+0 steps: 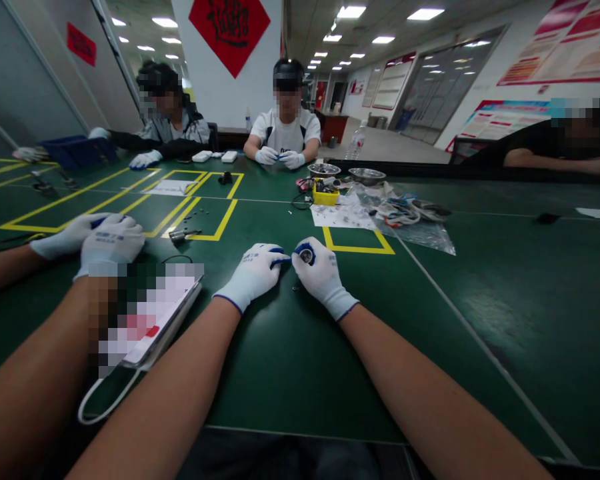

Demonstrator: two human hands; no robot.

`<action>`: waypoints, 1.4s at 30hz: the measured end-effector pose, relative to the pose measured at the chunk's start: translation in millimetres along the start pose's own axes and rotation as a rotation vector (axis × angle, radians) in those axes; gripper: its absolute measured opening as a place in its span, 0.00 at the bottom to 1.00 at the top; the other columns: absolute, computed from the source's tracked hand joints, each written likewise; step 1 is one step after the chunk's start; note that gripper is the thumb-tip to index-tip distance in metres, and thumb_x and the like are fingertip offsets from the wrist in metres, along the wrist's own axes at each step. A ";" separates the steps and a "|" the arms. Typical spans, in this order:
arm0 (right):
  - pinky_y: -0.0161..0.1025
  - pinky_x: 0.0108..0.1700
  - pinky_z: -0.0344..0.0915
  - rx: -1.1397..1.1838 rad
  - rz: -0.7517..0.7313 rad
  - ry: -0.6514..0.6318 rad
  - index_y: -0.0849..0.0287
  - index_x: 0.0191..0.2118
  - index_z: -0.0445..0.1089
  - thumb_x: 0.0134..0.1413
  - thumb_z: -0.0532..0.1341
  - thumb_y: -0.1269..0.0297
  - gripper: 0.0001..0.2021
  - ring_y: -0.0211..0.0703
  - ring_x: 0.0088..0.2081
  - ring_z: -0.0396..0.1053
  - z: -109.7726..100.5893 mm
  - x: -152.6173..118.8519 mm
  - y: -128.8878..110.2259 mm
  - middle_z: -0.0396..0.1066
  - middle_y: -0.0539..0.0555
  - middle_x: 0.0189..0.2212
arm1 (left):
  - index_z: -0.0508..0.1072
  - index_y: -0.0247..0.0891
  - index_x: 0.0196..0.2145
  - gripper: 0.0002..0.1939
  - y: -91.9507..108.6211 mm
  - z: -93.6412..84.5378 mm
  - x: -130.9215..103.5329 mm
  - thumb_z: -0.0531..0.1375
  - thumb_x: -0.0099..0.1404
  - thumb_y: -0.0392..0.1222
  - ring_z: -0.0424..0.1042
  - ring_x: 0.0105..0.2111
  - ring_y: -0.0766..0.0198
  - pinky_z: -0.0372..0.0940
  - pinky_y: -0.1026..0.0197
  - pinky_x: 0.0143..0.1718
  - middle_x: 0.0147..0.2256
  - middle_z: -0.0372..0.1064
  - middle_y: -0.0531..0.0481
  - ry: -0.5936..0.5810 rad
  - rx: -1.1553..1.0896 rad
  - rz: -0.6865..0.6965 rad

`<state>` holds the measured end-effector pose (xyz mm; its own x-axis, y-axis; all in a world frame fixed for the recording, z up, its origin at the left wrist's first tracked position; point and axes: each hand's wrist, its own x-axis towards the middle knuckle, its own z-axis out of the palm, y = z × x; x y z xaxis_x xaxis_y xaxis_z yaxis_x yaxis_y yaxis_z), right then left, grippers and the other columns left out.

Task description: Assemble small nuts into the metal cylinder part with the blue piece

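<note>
My right hand (320,273), in a white glove with blue palm and fingertips, is wrapped round a small round metal part (307,256). Its open-looking end faces up toward me, while the rest is hidden in the fingers. Close beside it, my left hand (255,272) wears the same kind of glove. Its thumb and forefinger are pinched together, pointing at the part; whatever they hold is too small or hidden to make out. A tiny ring-like piece (295,288) lies on the green table (275,373) below the hands.
At left, a co-worker's gloved hands (111,245) rest near a white device with a cable (173,320). A metal cylindrical part (179,236) lies by yellow tape. Beyond my hands are a yellow box (325,197), metal bowls (367,175) and bagged cables (405,210). People sit opposite.
</note>
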<state>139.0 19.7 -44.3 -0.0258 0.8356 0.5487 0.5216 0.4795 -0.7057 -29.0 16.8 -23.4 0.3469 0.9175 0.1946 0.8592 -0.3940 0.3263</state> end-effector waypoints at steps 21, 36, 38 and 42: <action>0.41 0.38 0.65 -0.026 0.000 -0.050 0.53 0.31 0.64 0.53 0.59 0.61 0.04 0.45 0.32 0.70 -0.3 0.8 -3.7 0.71 0.51 0.28 | 0.77 0.38 0.46 0.14 4.1 -7.3 -5.3 0.59 0.69 0.47 0.75 0.46 0.49 0.71 0.50 0.49 0.47 0.73 0.41 -0.053 0.123 0.119; 0.41 0.38 0.65 -0.040 0.009 -0.076 0.52 0.31 0.63 0.55 0.60 0.61 0.05 0.45 0.33 0.70 1.6 1.5 -4.7 0.70 0.50 0.29 | 0.76 0.37 0.43 0.09 -2.6 -2.5 4.4 0.56 0.72 0.39 0.75 0.44 0.50 0.70 0.51 0.47 0.45 0.74 0.40 -0.038 0.083 0.057; 0.41 0.38 0.65 -0.037 0.008 -0.076 0.52 0.31 0.63 0.55 0.60 0.62 0.05 0.45 0.33 0.70 1.4 1.4 -4.8 0.70 0.50 0.29 | 0.75 0.37 0.44 0.09 -4.3 -1.7 5.0 0.56 0.72 0.38 0.75 0.44 0.50 0.70 0.51 0.47 0.45 0.74 0.40 -0.027 0.086 0.055; 0.41 0.37 0.64 -0.030 0.000 -0.069 0.52 0.30 0.62 0.54 0.60 0.62 0.06 0.45 0.32 0.69 1.4 1.5 -4.4 0.70 0.49 0.28 | 0.75 0.37 0.45 0.09 -6.3 -1.3 6.9 0.56 0.72 0.38 0.75 0.44 0.51 0.71 0.51 0.47 0.46 0.74 0.40 0.003 0.084 0.048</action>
<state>135.4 19.2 -41.1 -0.0841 0.8523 0.5162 0.5467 0.4726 -0.6913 -32.5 25.6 -22.9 0.3879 0.8973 0.2107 0.8701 -0.4320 0.2374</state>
